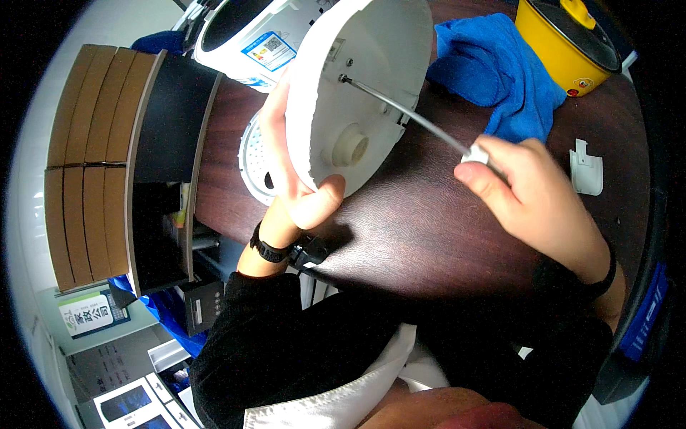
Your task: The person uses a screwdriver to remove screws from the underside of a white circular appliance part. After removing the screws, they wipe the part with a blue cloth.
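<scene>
"White cover [357,114]: where is it held?"

"Above the table [429,229], its left rim clasped by the left hand [282,161]; by the right hand's [525,189] curled fingers, the screwdriver [407,116] is gripped."

"What could go wrong?"

"Its tip could be dislodged if the cover is tilted."

"And the cover's aim?"

"Its hollow is turned rightward, its long axis held steep, top leaning right."

Open near tabletop [414,247], screwdriver [429,128] spanning above, blue cloth [493,64] beyond

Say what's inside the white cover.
A round cream fitting and small screw-like fixings show inside the white cover. The screwdriver hides the strip behind its shaft.
</scene>
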Tool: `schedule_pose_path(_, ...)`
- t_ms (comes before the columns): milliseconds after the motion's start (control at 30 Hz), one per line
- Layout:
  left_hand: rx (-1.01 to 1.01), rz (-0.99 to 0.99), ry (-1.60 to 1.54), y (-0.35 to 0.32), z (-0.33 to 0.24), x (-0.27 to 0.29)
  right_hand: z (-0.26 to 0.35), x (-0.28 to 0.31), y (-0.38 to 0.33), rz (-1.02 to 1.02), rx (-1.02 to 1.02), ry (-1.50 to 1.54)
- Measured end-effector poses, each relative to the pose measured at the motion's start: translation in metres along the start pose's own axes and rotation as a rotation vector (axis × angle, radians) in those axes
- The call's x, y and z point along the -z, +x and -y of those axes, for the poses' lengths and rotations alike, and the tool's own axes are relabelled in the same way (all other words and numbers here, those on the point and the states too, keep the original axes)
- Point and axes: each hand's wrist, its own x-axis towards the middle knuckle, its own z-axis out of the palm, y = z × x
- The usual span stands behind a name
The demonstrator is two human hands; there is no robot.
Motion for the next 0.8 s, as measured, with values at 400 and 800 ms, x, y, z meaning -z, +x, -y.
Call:
schedule_pose_path(400,0.113,-0.048,-0.155,-0.002,-0.002,0.004,-0.002,0.014,0.006,-0.444,0.196,-0.525)
schedule_pose_path(800,0.342,-0.094,-0.005,-0.003,-0.005,0.009,0.010,0.006,0.003,0.229,-0.345,0.664)
